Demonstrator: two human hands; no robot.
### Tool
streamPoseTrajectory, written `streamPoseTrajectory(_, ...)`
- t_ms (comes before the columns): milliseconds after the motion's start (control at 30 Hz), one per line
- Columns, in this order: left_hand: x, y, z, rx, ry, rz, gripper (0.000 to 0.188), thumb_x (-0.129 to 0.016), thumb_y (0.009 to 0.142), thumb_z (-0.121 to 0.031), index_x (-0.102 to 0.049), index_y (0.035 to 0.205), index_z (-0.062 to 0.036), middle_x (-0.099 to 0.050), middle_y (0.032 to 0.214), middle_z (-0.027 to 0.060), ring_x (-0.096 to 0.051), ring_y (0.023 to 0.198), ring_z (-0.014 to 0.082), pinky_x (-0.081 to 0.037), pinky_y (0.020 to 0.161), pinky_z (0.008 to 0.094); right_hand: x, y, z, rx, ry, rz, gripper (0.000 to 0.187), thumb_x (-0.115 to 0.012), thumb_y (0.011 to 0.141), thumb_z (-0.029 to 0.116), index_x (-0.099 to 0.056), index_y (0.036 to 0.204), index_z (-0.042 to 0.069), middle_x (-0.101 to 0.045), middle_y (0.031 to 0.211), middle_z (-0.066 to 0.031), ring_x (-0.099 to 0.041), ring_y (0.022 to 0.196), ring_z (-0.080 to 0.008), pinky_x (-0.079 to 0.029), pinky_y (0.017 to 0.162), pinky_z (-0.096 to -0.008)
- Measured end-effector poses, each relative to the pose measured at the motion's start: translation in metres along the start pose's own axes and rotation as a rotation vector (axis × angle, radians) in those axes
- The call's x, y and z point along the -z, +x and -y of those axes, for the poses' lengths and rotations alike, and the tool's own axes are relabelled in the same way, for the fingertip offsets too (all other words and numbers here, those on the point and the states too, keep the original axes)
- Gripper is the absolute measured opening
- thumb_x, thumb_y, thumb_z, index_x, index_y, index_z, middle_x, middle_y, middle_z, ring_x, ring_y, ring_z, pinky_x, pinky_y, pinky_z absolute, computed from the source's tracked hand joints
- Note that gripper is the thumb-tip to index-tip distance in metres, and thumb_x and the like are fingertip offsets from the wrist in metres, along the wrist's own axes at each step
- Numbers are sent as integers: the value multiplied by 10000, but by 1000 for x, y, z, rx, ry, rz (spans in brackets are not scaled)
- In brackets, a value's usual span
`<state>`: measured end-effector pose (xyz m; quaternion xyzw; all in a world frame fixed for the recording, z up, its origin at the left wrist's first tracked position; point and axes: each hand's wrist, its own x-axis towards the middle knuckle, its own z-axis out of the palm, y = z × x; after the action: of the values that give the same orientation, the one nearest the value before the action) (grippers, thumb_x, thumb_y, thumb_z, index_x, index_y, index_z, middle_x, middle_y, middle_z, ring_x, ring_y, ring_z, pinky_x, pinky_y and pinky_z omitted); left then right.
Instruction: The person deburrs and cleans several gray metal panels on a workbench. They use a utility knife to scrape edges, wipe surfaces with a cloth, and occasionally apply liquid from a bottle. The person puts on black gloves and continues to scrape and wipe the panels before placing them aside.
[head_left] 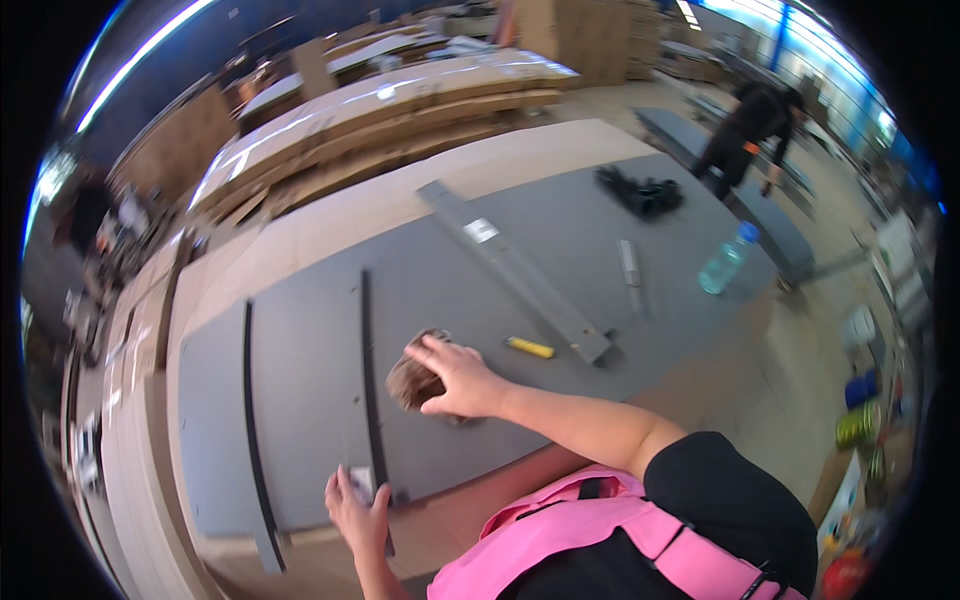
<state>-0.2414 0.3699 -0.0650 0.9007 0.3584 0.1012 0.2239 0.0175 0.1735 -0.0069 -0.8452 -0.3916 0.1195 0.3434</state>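
Note:
My right hand presses down on a crumpled brown rag, thumb and fingers curled over it. Under the rag lies a large flat grey panel. Near the panel's front edge is my left hand, its thumb and fingers apart around a small pale patch; whether it touches that patch I cannot tell. Just beside the left hand runs a dark strip across the panel, and a second dark strip lies farther left. Ahead of my right hand is a yellow-handled tool, probably a cutter.
A long grey metal bar with a white label lies diagonally. To its right are a slim pale tool, a clear bottle with blue cap and dark gloves. Stacked boards stand behind; another person bends over at far right.

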Motion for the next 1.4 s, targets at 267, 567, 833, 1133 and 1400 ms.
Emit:
streamPoseTrajectory(267,20,-25,-44,-233,129,-156,638,-741,910,-228,-503,1475,-52,-508,1445,221,-444,1357,383,-364,1127,484,143,-44,-127,-230,343,-480,292,-709,906,177,-725,1148,16,-755,1036,-104,-708,956,-194,-560,858,-335)
streamPoseTrajectory(567,6,-5,-188,-513,-116,-124,548,-752,908,-136,-580,1426,-85,-542,1408,202,-514,1304,394,-424,1099,475,289,-70,-353,-759,805,-1223,183,-543,916,20,-693,1017,45,-692,797,-98,-638,638,-183,-538,588,-326)
streamPoseTrajectory(833,-48,26,-323,-784,-247,-13,537,-745,819,-52,-633,1344,-46,-539,1415,199,-549,1273,371,-476,1050,437,325,-16,-435,-628,-685,-814,193,-529,987,131,-673,1114,151,-578,1236,-81,-693,988,-288,-583,779,-456)
streamPoseTrajectory(1133,-45,51,-438,-946,-482,-47,567,-768,762,17,-648,1313,-45,-619,1322,167,-632,1143,332,-531,937,407,340,40,-324,-35,-126,-1029,177,-642,804,38,-678,976,12,-695,1011,-170,-663,963,-388,-544,835,-444)
streamPoseTrajectory(1400,30,73,-442,-1088,-447,-404,315,-681,895,2,-706,1206,-43,-671,1131,150,-649,1035,336,-510,927,356,270,-21,-48,122,974,-115,152,-687,897,37,-667,1034,-25,-710,943,-112,-728,813,-222,-598,740,-353)
